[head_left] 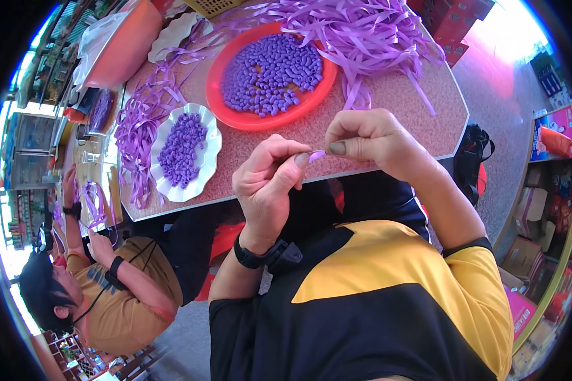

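Both hands pinch a small purple strip above the near bench edge.

The left hand (pixel 267 184) and right hand (pixel 368 136) each press thumb and forefinger together on an end of the strip (pixel 317 154), held between them just over the bench (pixel 394 108). Beyond lie a red tray (pixel 217 70) of purple beads, a white dish (pixel 210 152) with more, and loose purple ribbons (pixel 362 32). Another person (pixel 102 286) sits at the left.
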`<state>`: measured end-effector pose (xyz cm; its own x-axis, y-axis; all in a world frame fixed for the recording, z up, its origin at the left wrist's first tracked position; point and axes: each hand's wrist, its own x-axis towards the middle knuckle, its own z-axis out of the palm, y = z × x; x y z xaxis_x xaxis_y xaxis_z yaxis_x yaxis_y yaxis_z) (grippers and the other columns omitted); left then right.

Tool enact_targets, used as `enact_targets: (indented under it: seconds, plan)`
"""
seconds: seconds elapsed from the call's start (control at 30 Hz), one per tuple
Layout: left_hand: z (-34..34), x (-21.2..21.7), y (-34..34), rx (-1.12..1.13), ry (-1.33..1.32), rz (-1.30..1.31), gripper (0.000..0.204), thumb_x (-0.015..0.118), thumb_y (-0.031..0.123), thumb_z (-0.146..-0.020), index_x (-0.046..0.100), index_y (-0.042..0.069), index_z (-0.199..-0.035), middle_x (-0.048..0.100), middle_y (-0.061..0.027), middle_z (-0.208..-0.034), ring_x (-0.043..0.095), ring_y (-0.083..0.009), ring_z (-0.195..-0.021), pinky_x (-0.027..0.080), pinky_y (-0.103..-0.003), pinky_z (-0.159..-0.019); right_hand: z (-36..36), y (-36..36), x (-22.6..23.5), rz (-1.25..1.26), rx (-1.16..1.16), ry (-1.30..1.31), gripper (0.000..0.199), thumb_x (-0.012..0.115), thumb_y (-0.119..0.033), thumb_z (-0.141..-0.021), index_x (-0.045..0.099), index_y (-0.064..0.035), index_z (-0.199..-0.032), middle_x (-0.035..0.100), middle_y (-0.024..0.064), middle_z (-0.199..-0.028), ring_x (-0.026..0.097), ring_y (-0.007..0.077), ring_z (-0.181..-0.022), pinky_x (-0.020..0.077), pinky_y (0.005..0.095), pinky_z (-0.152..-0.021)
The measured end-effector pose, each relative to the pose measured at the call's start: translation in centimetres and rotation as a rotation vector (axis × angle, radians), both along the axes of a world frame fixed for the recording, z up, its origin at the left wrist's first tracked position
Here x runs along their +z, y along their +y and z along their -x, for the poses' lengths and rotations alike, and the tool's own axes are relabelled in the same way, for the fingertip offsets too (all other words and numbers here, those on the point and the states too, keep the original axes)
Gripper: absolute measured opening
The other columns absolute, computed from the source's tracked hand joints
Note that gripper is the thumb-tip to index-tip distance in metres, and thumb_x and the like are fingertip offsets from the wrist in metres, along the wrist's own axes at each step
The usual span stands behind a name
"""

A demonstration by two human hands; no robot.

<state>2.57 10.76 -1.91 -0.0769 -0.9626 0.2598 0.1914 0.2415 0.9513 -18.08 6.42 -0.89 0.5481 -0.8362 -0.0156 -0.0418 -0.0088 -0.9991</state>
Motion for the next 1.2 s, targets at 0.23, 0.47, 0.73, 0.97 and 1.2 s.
enact_targets:
  seconds: [0.23,0.47,0.73,0.97,1.2]
  plan:
    - [-0.2,-0.1,0.3,0.043,-0.133,0.069,0.007,0.066,-0.006,-0.087,0.068,-0.004,-0.093,0.054,0.0009,-0.075,0.045,-0.0039,-0.060,0.032,-0.019,-0.053,0.4,-0.3,-0.3,-0.306,0.057,-0.107,0.014,0.068,-0.016,-0.092,0.063,-0.0024,-0.091,0.052,-0.0043,-0.068,0.047,0.0041,-0.055,0.0353,0.0201,-0.049]
    - [0.2,-0.1,0.2,0.151,-0.386,0.229,0.008,0.069,-0.008,-0.082,0.067,-0.004,-0.089,0.052,0.0021,-0.072,0.043,-0.0046,-0.061,0.030,-0.019,-0.055,0.1,0.2,0.0,-0.294,0.074,-0.132,0.013,0.069,-0.013,-0.089,0.064,-0.0014,-0.092,0.055,-0.0033,-0.070,0.051,0.0053,-0.058,0.0386,0.0202,-0.052]
    - [-0.5,-0.8,0.0,0.277,-0.195,0.063,0.005,0.070,-0.005,-0.083,0.067,-0.003,-0.086,0.055,0.0025,-0.072,0.045,-0.0034,-0.063,0.032,-0.019,-0.055,0.6,1.7,0.2,0.443,-0.303,0.329,0.021,0.069,-0.002,-0.077,0.063,-0.0054,-0.097,0.058,0.0051,-0.075,0.060,0.0182,-0.071,0.0463,0.0318,-0.063]
    - [-0.2,-0.8,0.0,0.237,-0.017,-0.082,0.004,0.069,-0.005,-0.082,0.068,-0.003,-0.086,0.055,0.0018,-0.074,0.043,-0.0039,-0.064,0.030,-0.021,-0.056,0.0,1.2,0.3,1.012,-0.327,0.555,0.014,0.072,-0.010,-0.078,0.063,-0.0067,-0.087,0.060,0.0094,-0.078,0.060,0.0321,-0.079,0.0454,0.0435,-0.074]
    - [0.2,-0.5,0.3,0.177,-0.081,-0.079,0.006,0.071,-0.003,-0.083,0.069,-0.004,-0.089,0.055,0.0020,-0.074,0.043,-0.0030,-0.059,0.029,-0.019,-0.051,-1.0,1.5,0.0,0.916,-0.276,0.375,0.013,0.068,-0.002,-0.077,0.066,-0.0055,-0.090,0.061,0.0092,-0.075,0.062,0.0280,-0.071,0.0485,0.0385,-0.064]
